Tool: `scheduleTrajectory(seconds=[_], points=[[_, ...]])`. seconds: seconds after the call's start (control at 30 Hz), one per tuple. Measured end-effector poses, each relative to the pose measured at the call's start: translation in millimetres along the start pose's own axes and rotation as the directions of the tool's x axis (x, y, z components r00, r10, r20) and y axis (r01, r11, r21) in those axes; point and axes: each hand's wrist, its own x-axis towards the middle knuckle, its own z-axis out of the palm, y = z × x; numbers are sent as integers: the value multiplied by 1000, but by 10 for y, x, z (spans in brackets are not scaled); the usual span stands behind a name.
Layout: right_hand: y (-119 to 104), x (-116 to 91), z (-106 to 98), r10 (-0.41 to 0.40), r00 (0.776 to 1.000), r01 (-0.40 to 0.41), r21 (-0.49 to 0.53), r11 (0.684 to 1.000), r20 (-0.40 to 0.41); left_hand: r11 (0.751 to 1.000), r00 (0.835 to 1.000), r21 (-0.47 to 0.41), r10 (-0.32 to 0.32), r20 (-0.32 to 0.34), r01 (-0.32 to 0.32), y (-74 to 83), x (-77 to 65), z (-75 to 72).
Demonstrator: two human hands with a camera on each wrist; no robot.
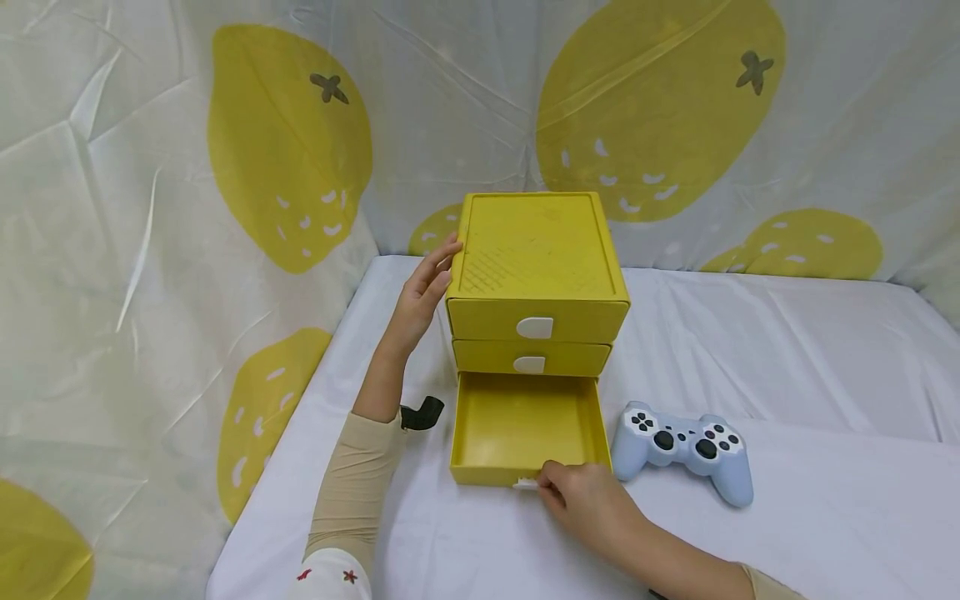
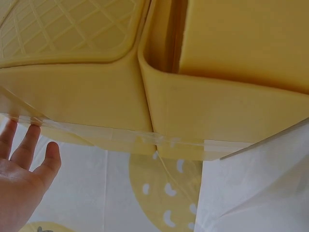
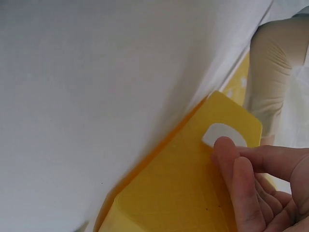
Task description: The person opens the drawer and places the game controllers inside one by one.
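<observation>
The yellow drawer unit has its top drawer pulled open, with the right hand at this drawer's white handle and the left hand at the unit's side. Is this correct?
Not entirely: the bottom drawer, not the top one, is pulled open, as the head view shows. The right hand is at its white handle, and the left hand is at the side of the yellow drawer unit.

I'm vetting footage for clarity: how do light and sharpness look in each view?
Head: fairly even light, game controller crisp; left wrist: slightly soft, with pale sheen on the clear tape; right wrist: dim, grey shading on the white cloth beside the yellow drawer.
</observation>
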Motion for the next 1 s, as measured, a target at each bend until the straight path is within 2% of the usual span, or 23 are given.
scheduleTrajectory(seconds=[0.37,0.57,0.73,0.87,1.0], points=[[-63,-14,-26,63,994,-66,28,997,87,1000,1000,5,9,-7,-9,-34,2,-20],[-68,-20,-110,138,965,-169,124,978,225,1000,1000,21,17,-9,-17,-26,4,-24],[-66,-37,-162,165,946,-211,145,967,279,1000,1000,10,14,-6,-14,-22,1,-29],[-39,-83,-250,204,922,-282,212,936,329,1000,1000,16,18,-3,-18,-22,1,-32],[36,-144,-387,228,906,-347,318,882,356,1000,1000,22,13,-8,-13,-17,0,-26]])
